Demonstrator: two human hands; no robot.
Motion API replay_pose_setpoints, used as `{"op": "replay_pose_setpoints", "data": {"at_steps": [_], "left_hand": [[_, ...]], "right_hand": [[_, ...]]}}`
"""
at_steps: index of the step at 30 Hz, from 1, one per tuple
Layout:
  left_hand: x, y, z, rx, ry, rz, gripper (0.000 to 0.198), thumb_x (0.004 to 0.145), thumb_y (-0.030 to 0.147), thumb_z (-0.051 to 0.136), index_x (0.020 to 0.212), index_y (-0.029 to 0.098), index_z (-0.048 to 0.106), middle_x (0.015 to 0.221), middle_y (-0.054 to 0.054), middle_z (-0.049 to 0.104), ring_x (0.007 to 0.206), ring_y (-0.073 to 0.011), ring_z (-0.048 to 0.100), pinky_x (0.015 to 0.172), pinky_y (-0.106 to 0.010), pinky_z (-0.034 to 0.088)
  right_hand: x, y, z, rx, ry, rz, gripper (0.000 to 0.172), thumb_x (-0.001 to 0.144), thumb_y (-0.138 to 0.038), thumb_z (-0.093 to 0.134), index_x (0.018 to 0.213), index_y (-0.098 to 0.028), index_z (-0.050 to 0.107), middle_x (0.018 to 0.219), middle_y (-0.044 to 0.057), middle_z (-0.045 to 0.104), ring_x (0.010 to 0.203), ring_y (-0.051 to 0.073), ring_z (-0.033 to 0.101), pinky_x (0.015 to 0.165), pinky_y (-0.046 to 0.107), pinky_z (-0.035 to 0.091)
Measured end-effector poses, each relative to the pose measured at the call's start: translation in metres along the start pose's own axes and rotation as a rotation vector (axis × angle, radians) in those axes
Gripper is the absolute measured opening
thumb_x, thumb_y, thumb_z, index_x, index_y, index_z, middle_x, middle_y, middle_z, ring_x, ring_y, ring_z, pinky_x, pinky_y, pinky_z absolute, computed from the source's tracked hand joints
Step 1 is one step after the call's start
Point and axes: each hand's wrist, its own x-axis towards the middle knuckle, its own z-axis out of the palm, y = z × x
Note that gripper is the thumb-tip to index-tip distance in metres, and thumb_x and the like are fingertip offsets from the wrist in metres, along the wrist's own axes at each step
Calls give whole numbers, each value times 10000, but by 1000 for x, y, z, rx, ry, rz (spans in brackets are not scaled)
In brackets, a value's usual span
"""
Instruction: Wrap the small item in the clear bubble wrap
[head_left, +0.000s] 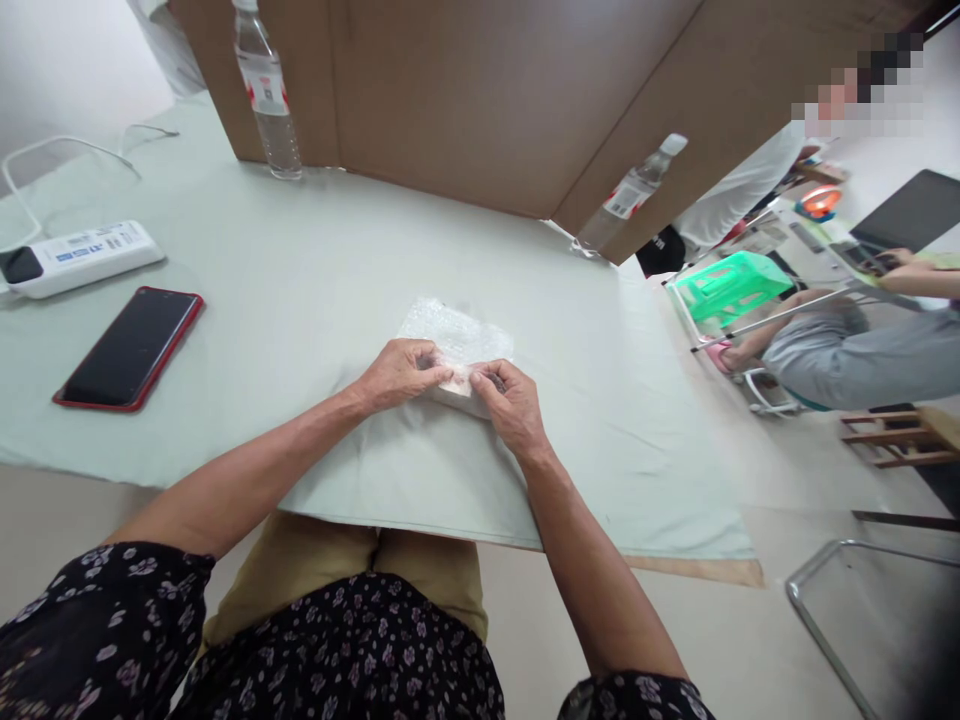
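Floral shirt [352, 650]; farther off, bubble wrap [459, 335] between both hands [403, 374] [514, 405].

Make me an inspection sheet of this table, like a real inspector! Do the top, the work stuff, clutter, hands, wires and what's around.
Surface: pale green cloth, lightly creased.
Work things: bubble wrap, held at its near edge.
Clutter: phone with a dark screen and white box, both on the left; left bottle and right bottle by the cardboard.
Hands: left hand and right hand both pinch the wrap.
Cables: white cable, looping behind the box.
Surroundings: green stool and person in grey trousers, off to the right.
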Motion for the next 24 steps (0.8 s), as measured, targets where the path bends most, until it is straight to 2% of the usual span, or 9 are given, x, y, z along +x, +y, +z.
{"op": "replay_pose_setpoints", "data": {"at_steps": [7, 13, 20, 24], "left_hand": [[-10, 7, 2, -29, -17, -8, 251, 748, 392, 659, 652, 163, 624, 699, -3, 629, 672, -131, 545, 628, -255, 406], [-10, 6, 4, -50, -13, -8, 255, 733, 386, 659, 632, 158, 609, 676, 4, 604, 666, -123, 529, 626, -249, 389], [-9, 9, 2, -128, -65, -127, 230, 674, 345, 697, 619, 161, 571, 632, 19, 573, 628, -113, 512, 590, -235, 377], [-10, 9, 3, -110, -58, -126, 233, 683, 350, 695, 623, 158, 577, 627, 20, 560, 625, -112, 502, 579, -234, 361]], "right_hand": [[-14, 0, -2, 21, 21, 21, 214, 815, -412, 663, 804, -198, 673, 772, 9, 687, 741, 165, 589, 726, 305, 475], [-17, 4, 1, 77, 36, 21, 203, 816, -399, 672, 816, -196, 676, 844, 24, 716, 785, 167, 608, 761, 309, 472], [-17, 3, 1, 99, 68, 43, 167, 798, -365, 695, 777, -202, 670, 775, 3, 684, 742, 155, 583, 740, 305, 463], [-17, 3, 0, 122, 66, 58, 163, 802, -356, 696, 761, -202, 660, 749, -8, 666, 718, 145, 573, 738, 305, 459]]}}
